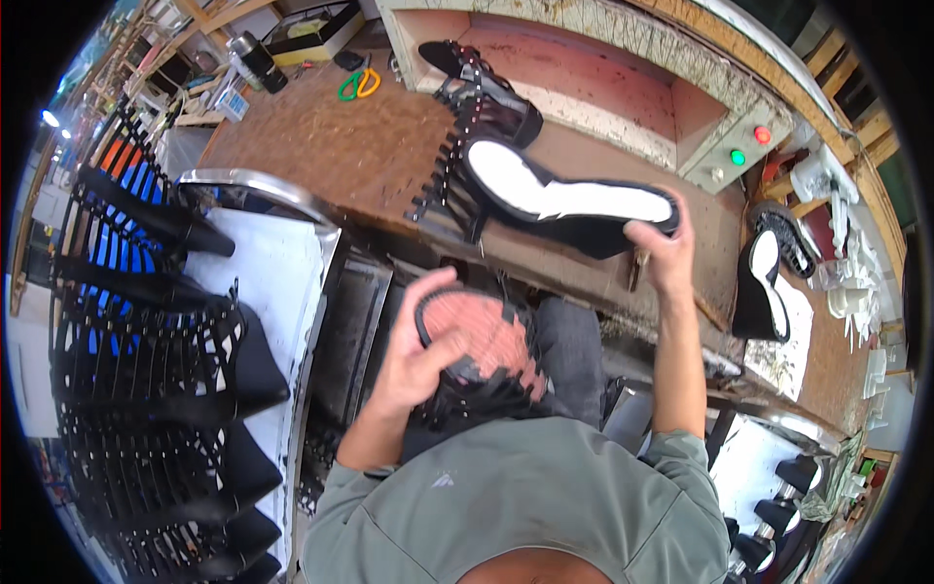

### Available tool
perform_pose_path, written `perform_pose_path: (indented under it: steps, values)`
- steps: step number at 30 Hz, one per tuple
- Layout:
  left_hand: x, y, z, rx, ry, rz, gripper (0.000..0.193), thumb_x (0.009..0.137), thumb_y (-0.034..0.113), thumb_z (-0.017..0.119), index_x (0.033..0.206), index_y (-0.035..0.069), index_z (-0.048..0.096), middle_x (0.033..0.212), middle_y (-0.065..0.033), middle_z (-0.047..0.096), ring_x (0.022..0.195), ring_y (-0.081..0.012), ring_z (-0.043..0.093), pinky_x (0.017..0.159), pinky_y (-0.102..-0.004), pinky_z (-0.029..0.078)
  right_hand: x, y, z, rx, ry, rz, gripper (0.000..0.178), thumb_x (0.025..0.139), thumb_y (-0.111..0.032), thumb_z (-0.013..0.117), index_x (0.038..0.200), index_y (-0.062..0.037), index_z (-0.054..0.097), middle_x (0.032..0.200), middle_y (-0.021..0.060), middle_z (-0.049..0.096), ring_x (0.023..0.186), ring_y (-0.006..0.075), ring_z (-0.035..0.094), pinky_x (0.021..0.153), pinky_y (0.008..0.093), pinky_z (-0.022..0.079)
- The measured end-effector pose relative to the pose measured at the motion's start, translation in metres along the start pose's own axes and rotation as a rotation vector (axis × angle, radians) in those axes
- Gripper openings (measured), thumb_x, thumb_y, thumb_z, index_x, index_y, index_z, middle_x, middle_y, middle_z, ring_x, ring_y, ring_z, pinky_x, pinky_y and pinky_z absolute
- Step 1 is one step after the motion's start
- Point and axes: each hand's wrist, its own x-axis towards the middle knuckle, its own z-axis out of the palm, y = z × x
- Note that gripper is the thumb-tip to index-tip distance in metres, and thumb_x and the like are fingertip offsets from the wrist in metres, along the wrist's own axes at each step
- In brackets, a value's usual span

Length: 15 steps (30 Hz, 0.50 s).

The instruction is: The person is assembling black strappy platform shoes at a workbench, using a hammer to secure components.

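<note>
My left hand (416, 352) is closed round a black strappy shoe upper (477, 331) above my lap. Its pinkish underside faces up, with black strap ends folded over the edge, and my thumb lies across it. My right hand (667, 248) grips one end of a black wedge sole (584, 230) over the bench edge. The white inner face of that sole is turned up. Just behind its far end, on the bench, is another black strappy shoe (501, 107), its studded straps spreading to the left.
Several black strappy shoes (233, 360) hang over a white-topped rack at left. Scissors (359, 85) and a black flask (255, 60) lie toward the back left. A box-like machine (623, 58) with lit buttons stands behind the bench. Another wedge sole (762, 287) rests at right.
</note>
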Motion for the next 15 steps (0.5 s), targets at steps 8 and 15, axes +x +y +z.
perform_pose_path:
  steps: [8, 15]
  values:
    - [-0.018, 0.059, 0.030, -0.036, 0.150, 0.279, 0.057, 0.084, 0.004, 0.059, 0.134, -0.002, 0.032, 0.113, -0.0202, 0.061, 0.101, -0.0247, 0.063, 0.093, -0.0368, 0.049, -0.106, -0.071, 0.035, -0.554, 0.000, -0.347, 0.090, 0.071, -0.022, 0.081, 0.142, 0.0042, 0.031, 0.141, 0.0245, 0.041, 0.130, 0.0323, 0.042, 0.108, 0.0417, 0.033]
    - [-0.002, 0.079, 0.089, -0.043, -0.136, 0.559, 0.062, 0.091, 0.013, 0.062, 0.137, -0.001, 0.022, 0.110, -0.0151, 0.058, 0.101, -0.0198, 0.060, 0.089, -0.0362, 0.049, -0.128, -0.082, 0.090, -0.634, 0.049, -0.692, 0.049, 0.087, -0.007, 0.060, 0.131, 0.0065, 0.044, 0.123, 0.0260, 0.055, 0.117, 0.0372, 0.054, 0.099, 0.0433, 0.043]
